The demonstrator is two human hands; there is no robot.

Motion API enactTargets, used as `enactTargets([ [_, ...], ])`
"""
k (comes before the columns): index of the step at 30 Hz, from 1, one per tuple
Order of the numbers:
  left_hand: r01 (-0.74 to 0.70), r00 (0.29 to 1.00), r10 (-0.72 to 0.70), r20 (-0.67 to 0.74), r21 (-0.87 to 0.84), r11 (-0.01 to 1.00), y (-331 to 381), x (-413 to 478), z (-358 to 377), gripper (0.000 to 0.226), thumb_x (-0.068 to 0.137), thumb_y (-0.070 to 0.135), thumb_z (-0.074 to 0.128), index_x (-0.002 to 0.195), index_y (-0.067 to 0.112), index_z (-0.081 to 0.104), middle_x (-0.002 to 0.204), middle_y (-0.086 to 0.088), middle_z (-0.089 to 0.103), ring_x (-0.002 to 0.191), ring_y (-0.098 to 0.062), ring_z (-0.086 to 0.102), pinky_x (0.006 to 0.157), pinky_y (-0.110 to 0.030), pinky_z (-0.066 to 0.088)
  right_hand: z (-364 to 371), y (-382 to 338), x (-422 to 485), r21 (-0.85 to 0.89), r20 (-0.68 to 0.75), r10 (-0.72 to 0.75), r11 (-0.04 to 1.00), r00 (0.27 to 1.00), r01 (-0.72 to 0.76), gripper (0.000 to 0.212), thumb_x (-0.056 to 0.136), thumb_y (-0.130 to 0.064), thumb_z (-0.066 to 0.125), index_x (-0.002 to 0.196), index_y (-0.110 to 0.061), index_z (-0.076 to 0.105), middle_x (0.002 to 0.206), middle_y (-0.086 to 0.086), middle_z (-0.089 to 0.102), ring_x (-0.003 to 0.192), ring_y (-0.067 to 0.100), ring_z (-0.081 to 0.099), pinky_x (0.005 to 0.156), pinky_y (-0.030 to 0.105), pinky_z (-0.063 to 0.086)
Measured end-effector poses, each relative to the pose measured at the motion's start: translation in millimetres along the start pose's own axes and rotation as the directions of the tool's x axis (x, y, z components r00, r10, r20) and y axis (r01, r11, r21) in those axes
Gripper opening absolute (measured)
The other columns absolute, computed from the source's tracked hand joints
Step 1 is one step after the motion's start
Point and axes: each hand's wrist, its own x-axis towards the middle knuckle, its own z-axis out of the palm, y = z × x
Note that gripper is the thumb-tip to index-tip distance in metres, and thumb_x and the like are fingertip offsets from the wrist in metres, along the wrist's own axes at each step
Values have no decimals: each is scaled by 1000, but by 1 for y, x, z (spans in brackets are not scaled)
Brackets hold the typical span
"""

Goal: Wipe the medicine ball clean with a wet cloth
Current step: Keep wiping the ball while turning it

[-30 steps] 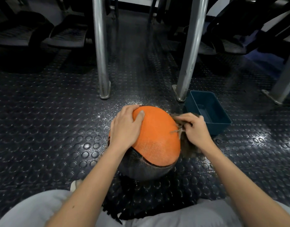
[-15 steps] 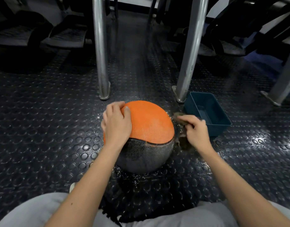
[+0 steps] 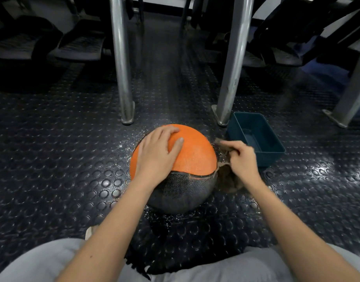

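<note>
Head view. The ball (image 3: 193,151) sits on the studded floor (image 3: 53,159) at centre frame, just below two metal posts (image 3: 122,78). Its orange half is up and its black half faces me.

Step in hand: wiping the ball's right flank.
- My left hand (image 3: 156,153) lies over the upper left of the ball, fingers spread and fairly straight, thumb out on the orange. It presses and steadies, and grips nothing.
- My right hand (image 3: 243,159), right of centre, has its fingers curled round the bunched brown cloth (image 3: 226,180).
- The cloth touches the ball's right side near the seam between orange and black. The rest of it hangs toward the floor.
- A blue tub (image 3: 270,158) stands just beyond the right hand, apart from the ball. I cannot tell whether it holds water.
- Wet speckles lie on the floor around the ball.

Judgement: mid-task, since only one flank is under the cloth. The next move calls for my left hand to roll a fresh face toward the cloth while the right keeps pressure on. The ball is round and looks wet, so it may skid.

Against the earlier frames:
- Half a second ago my left hand sat further left, fingers hooked over the top. It now reaches further across the orange.
- A second ago the orange reached lower toward me. More black shows now.
- The right hand and cloth have barely shifted.
</note>
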Motion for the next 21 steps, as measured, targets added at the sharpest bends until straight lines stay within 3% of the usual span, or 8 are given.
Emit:
enactTargets([
  [2, 13, 1000, -12, -20, 63, 998, 3, -3, 1, 39, 98, 44, 36, 134, 30, 45, 138, 12, 43, 130, -11, 33, 108, -29, 18, -11, -20, 2, 115, -25, 29, 993, 999, -26, 44, 87, 14, 43, 110, -13, 68, 108, -3, 66, 99, 3, 58, 86, 1, 38],
  [4, 73, 997, -75, 6, 154, 985, 6, -4, 2, 48, 99, 47, 29, 143, 31, 31, 142, 9, 39, 132, -16, 31, 108, -33, 20, -15, -47, -4, 234, -20, -18, 972, 1000, 22, 37, 90, 7, 46, 108, -17, 67, 103, -9, 66, 91, -7, 57, 84, 6, 41],
  [7, 102, 994, -106, -7, 361, 927, 11, -7, 1, 64, 92, 58, 10, 150, 32, 11, 140, 1, 34, 124, -26, 34, 101, -42, 27, 5, -61, -26, 56, 188, -11, 998, 982, 1, 32, 99, -19, 43, 129, -22, 51, 127, -1, 48, 119, 12, 41, 103, 24, 23],
  [9, 94, 994, -110, 16, 399, 912, 12, -7, -4, 62, 93, 59, 14, 150, 34, 8, 135, 0, 31, 118, -26, 32, 98, -42, 25, 11, -54, -35, -57, 297, 122, 992, 947, -110, 42, 100, -30, 36, 142, -28, 34, 129, -2, 28, 123, 18, 24, 101, 30, 16],
  [12, 115, 989, -141, 45, 362, 925, 15, -8, -6, 55, 95, 57, 27, 146, 39, 20, 128, 0, 29, 117, -23, 28, 101, -42, 18, 6, -51, -33, -23, 237, 157, 987, 959, -156, 44, 98, -22, 41, 142, -24, 37, 118, -5, 26, 118, 19, 25, 93, 23, 18],
  [15, 159, 987, -162, -16, 286, 945, 16, -7, -1, 47, 95, 56, 29, 138, 38, 37, 130, 0, 28, 124, -22, 22, 108, -48, 11, 16, -61, -59, -30, 87, -78, 996, 993, 81, 41, 88, -18, 43, 127, -13, 53, 113, -2, 40, 106, 21, 37, 89, 22, 25],
  [18, 184, 982, -187, 8, 144, 972, 7, 2, -4, 45, 95, 51, 35, 137, 35, 41, 141, 5, 27, 134, -16, 14, 110, -51, 13, 25, -64, -81, -81, 109, -314, 943, 943, 324, 40, 80, -17, 44, 115, -9, 61, 111, 2, 49, 95, 19, 39, 84, 19, 28],
  [21, 179, 982, -184, 48, 93, 979, -1, 2, -9, 46, 95, 51, 34, 138, 37, 39, 141, 12, 30, 133, -11, 18, 111, -47, 14, 17, -45, -43, -103, 109, -199, 972, 974, 210, 38, 82, 1, 50, 115, -11, 63, 114, 3, 56, 103, 22, 48, 89, 13, 24],
])
